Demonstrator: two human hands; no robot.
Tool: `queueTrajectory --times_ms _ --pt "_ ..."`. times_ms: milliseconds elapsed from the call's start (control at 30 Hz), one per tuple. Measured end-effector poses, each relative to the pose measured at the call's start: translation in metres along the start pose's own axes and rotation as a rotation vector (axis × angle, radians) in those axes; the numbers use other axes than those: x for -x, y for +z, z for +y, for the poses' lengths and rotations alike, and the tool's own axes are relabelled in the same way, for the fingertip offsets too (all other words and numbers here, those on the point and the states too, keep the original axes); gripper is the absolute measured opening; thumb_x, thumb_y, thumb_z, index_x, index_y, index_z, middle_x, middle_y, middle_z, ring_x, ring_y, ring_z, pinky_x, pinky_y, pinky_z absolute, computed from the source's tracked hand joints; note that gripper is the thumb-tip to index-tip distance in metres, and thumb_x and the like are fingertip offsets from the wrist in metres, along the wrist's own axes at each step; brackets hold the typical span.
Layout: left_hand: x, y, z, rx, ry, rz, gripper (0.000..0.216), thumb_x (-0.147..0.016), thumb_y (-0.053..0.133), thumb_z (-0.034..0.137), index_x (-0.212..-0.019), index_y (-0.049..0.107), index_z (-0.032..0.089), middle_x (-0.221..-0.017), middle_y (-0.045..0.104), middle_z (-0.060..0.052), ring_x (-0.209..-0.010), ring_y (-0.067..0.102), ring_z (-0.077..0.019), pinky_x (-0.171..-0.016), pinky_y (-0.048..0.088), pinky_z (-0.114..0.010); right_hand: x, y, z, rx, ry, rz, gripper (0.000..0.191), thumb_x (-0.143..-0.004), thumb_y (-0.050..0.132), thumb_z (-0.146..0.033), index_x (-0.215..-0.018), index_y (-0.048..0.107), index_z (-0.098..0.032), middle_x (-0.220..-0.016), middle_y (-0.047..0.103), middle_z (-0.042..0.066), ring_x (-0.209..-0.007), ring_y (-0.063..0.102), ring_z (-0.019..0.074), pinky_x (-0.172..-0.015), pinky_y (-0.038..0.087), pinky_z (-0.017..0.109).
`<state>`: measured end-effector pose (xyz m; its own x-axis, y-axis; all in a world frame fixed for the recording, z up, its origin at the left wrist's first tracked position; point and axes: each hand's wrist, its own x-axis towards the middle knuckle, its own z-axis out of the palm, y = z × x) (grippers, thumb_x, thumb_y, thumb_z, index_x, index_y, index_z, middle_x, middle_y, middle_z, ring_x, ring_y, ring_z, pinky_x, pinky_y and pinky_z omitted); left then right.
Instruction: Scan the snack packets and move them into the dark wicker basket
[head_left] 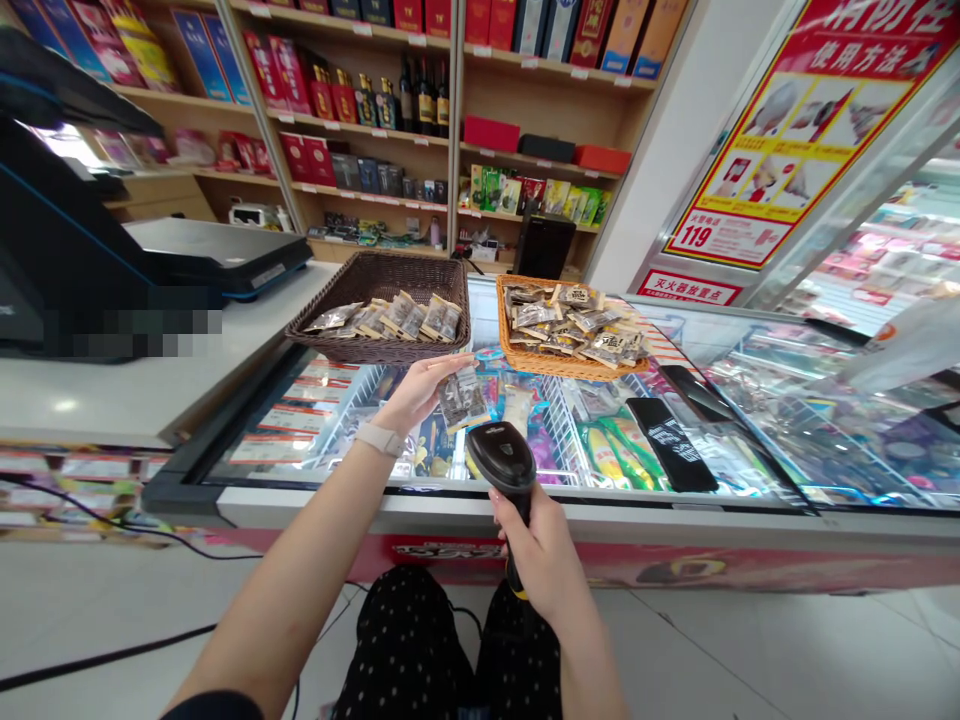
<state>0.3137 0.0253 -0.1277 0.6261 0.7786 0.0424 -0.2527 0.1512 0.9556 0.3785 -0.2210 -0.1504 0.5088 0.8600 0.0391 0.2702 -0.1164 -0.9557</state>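
My left hand [424, 388] is closed on a small clear snack packet [463, 398] with dark contents, held above the glass freezer lid. A black barcode scanner [501, 455] is in my right hand [541, 548], its head turned toward the packet and its grip wrapped by my fingers. Just beyond my left hand stands a dark brown wicker basket [352, 285] with several similar packets [405, 316] in it. To its right, an orange wicker basket [574, 372] holds a pile of such packets [577, 325].
Both baskets rest on the chest freezer [300, 505], whose glass shows frozen goods. Two phones lie on it at right, one a black phone [671, 445]. A weighing scale [217, 255] stands on the left counter [112, 400]. Black cables [135, 530] run at lower left. Stocked shelves [360, 130] line the back.
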Motion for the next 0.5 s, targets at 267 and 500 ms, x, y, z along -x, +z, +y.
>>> queueTrajectory --times_ms 267,500 --pt "-0.0026 -0.0008 -0.0019 0.009 -0.020 0.003 0.042 -0.067 0.089 0.044 -0.094 0.083 0.013 -0.114 0.078 -0.016 -0.111 0.071 -0.0292 -0.091 0.056 -0.034 0.0018 0.0034 -0.0050 0.016 -0.009 0.021 0.052 -0.097 0.052 -0.064 -0.108 0.071 -0.017 -0.081 0.074 0.011 -0.079 0.073 0.0310 -0.053 0.052 0.030" --pt "-0.0014 -0.0013 -0.0019 0.015 -0.028 0.008 0.045 -0.066 0.090 0.044 -0.096 0.083 0.013 -0.116 0.078 -0.016 -0.115 0.069 -0.0300 -0.090 0.055 -0.032 0.0031 0.0032 -0.0094 0.044 -0.021 0.023 0.051 -0.098 0.052 -0.063 -0.108 0.072 -0.018 -0.077 0.073 0.009 -0.066 0.070 0.0273 -0.053 0.051 0.031"
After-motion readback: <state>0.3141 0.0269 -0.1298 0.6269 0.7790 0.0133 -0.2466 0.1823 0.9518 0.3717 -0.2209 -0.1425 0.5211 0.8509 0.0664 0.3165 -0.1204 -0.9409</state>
